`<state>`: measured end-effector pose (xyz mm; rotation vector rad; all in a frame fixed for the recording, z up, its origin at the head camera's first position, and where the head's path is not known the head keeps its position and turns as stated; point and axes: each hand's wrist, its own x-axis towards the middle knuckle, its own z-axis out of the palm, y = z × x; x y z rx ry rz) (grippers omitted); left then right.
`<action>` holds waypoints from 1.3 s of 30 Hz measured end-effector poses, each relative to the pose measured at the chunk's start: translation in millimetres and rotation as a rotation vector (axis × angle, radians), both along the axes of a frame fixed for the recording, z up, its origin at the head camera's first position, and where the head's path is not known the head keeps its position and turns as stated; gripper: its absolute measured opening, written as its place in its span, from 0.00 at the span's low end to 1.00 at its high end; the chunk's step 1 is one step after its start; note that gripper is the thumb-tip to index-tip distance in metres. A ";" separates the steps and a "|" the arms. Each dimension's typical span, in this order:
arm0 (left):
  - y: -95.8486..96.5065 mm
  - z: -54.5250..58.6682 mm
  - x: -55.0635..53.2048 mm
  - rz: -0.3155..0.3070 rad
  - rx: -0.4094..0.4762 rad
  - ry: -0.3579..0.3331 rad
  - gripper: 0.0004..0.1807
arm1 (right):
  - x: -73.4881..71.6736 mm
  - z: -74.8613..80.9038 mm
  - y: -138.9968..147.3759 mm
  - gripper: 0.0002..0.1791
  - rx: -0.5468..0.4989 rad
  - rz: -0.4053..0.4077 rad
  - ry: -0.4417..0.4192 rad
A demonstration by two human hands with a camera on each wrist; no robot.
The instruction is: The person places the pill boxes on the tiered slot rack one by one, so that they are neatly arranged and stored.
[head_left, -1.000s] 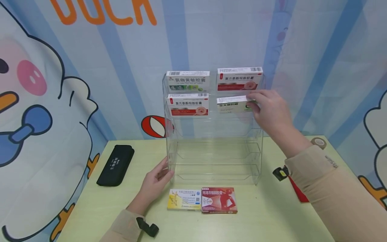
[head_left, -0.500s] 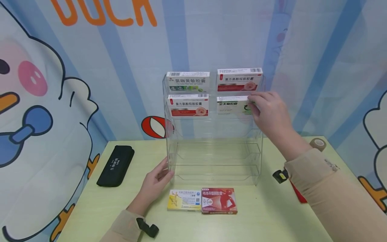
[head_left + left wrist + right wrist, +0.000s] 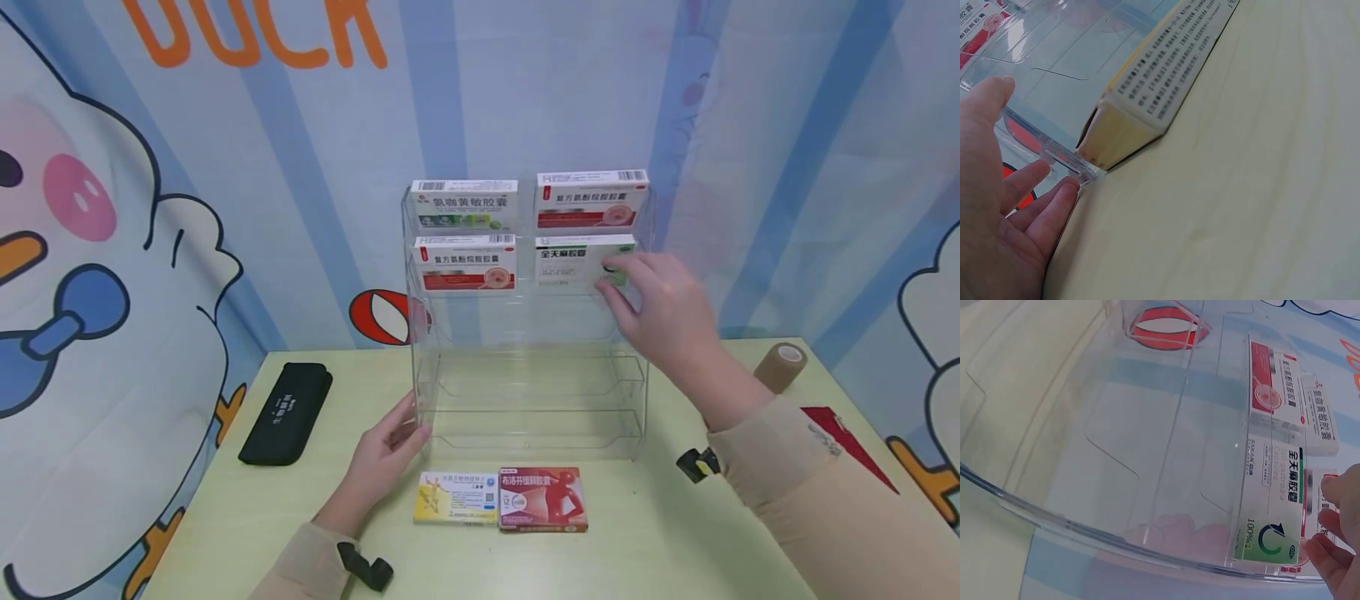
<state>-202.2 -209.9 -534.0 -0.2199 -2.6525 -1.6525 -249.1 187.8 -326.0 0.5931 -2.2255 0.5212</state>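
A clear acrylic display rack (image 3: 525, 410) stands on the table. My left hand (image 3: 378, 462) holds its lower left side, thumb and fingers on either side of the edge in the left wrist view. In the rack's second tier, on the right, sits a white-and-green medicine box (image 3: 562, 265). My right hand (image 3: 667, 304) is at that box's right end, thumb and fingertips near its front. The right wrist view shows these fingers (image 3: 1322, 553) beside the box and apart from it. Three other medicine boxes fill the top row and second-tier left, including a red-and-white box (image 3: 470, 265).
Before the rack lie a yellow-and-white box (image 3: 456, 498) and a red box (image 3: 543, 500). A black case (image 3: 287, 414) lies at the left. A brown tape roll (image 3: 780, 367) and a red item (image 3: 843, 437) are at the right, partly behind the right sleeve.
The white-and-green box has tipped upright and settled in its slot. My right hand has shifted from its top corner down to its lower right front. The left hand stays put.
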 end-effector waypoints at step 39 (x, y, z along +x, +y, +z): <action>0.1 -0.7 0.1 -0.004 0.009 0.011 0.37 | 93.6 -127.9 -21.1 0.41 0.193 0.192 -0.350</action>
